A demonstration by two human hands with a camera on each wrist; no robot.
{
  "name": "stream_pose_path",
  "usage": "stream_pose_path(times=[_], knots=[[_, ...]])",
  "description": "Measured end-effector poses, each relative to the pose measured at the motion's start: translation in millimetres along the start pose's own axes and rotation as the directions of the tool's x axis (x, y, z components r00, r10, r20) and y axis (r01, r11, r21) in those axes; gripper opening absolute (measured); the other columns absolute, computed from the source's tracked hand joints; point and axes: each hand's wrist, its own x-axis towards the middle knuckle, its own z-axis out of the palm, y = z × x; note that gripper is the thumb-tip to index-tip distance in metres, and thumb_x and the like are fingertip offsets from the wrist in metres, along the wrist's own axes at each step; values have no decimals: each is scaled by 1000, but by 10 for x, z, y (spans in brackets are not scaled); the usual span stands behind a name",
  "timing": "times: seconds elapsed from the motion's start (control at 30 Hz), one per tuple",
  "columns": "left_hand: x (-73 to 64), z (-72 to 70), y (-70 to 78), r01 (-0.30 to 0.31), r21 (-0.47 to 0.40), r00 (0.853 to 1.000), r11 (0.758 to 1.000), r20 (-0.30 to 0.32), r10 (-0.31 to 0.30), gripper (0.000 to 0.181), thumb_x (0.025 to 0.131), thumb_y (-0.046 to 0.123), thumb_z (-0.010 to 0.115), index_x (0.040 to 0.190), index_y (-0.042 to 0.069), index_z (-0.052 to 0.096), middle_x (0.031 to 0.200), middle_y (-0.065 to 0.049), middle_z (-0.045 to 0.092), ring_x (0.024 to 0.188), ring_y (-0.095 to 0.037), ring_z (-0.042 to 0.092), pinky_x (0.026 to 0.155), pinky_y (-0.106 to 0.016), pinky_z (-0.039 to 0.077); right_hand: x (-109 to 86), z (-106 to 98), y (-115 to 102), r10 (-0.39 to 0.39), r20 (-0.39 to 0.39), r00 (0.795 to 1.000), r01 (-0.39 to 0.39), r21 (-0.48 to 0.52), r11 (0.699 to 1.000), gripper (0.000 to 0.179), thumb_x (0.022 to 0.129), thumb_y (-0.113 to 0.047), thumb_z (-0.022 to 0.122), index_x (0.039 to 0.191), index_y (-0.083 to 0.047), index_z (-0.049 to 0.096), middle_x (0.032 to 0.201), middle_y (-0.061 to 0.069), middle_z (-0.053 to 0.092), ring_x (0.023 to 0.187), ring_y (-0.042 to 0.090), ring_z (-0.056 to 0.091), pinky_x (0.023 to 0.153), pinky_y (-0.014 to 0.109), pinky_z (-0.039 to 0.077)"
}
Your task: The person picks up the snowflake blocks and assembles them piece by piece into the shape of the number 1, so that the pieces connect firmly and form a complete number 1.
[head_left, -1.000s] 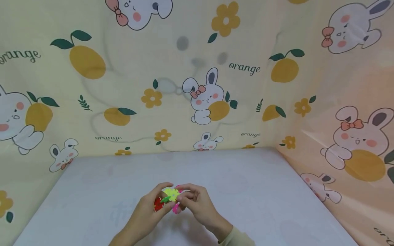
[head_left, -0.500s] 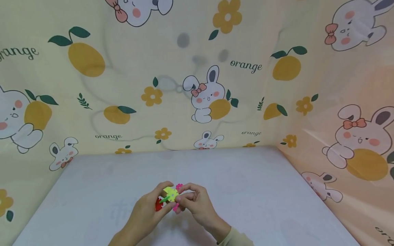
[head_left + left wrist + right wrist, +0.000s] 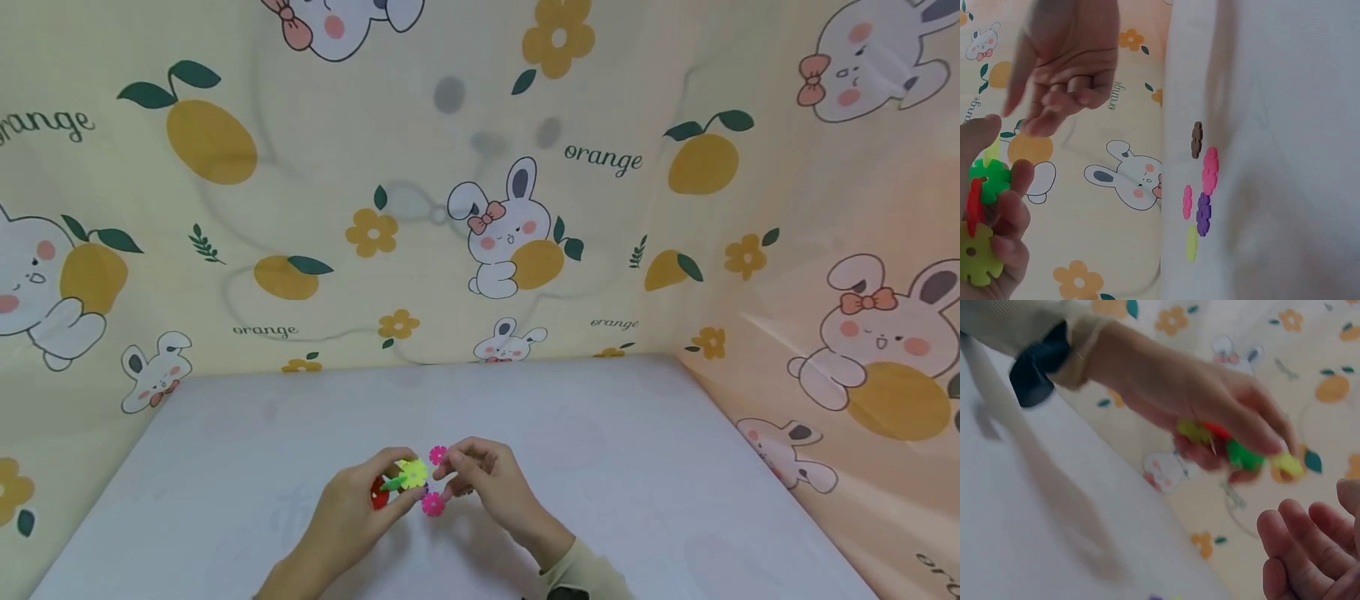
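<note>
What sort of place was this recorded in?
Probably a small screened-off work area, perhaps a recording booth: a bunny-and-orange printed backdrop surrounds the back and sides of a pale tabletop, where colourful notched pieces lie.

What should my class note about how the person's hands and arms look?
The left hand and right hand wear no gloves. The left sleeve is pale beige, with a dark bluish band near its cuff. The right sleeve is also pale beige; a dark item there is partly cut off by the frame.
</note>
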Motion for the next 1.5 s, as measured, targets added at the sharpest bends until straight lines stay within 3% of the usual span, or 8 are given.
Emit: stream_pose_path(times=[0.27,0.47,0.83,0.93,1.07,1.33,1.4,1.5], knots=[[50,-65,-7,122,-12,992,992,20,-122,38,80,24,87,114,24,71,87,7,73,75,-8,63,67,-15,53,106,-206,160,6,-92,996,-15,-99,995,30,105,-19,56,111,9,63,109,38,66,75,14,72,79,28,60],[61,-92,-15,142,-27,990,990,18,-141,35,81,25,86,114,23,71,85,6,74,72,-2,60,65,-15,52,130,-218,340,38,-18,999,-41,-201,979,26,101,-10,59,115,10,64,107,35,68,84,23,72,78,29,59],[48,-72,-31,120,-26,992,992,50,-119,33,84,26,83,114,22,68,84,6,73,65,2,52,59,-16,48,83,-84,505,22,12,1000,-15,-426,905,23,92,-3,69,115,-2,71,111,13,73,93,7,62,82,19,53],[42,-72,-23,113,-22,993,993,49,-112,34,84,26,84,114,22,68,84,6,72,63,1,50,57,-16,46,56,-16,532,38,38,999,-13,-526,850,24,92,-7,72,116,-9,72,115,5,71,101,10,60,89,24,53],[34,-70,-20,95,-28,994,995,54,-94,36,84,30,84,115,23,68,85,7,72,63,1,49,56,-16,45,37,68,535,59,59,996,-2,-689,725,29,90,-17,77,118,-15,73,119,-3,66,114,13,57,99,32,49],[25,-19,-56,62,-12,996,998,71,-61,38,84,33,83,117,23,67,86,7,71,65,2,50,57,-15,47,25,127,546,33,62,998,33,-832,554,29,91,-21,76,119,-15,74,119,-1,65,110,13,55,96,32,49],[20,3,-65,39,-5,997,999,67,-38,37,84,33,82,117,23,67,85,7,71,65,2,49,56,-16,45,16,129,556,14,64,998,47,-849,526,28,91,-21,76,118,-15,74,118,-1,65,109,14,55,95,33,49],[21,16,-59,28,7,997,1000,68,-29,37,84,34,82,116,24,67,87,7,72,65,3,48,56,-16,44,-2,124,572,-5,51,999,46,-849,526,25,90,-21,77,115,-17,73,117,-3,65,109,13,55,94,33,48]])
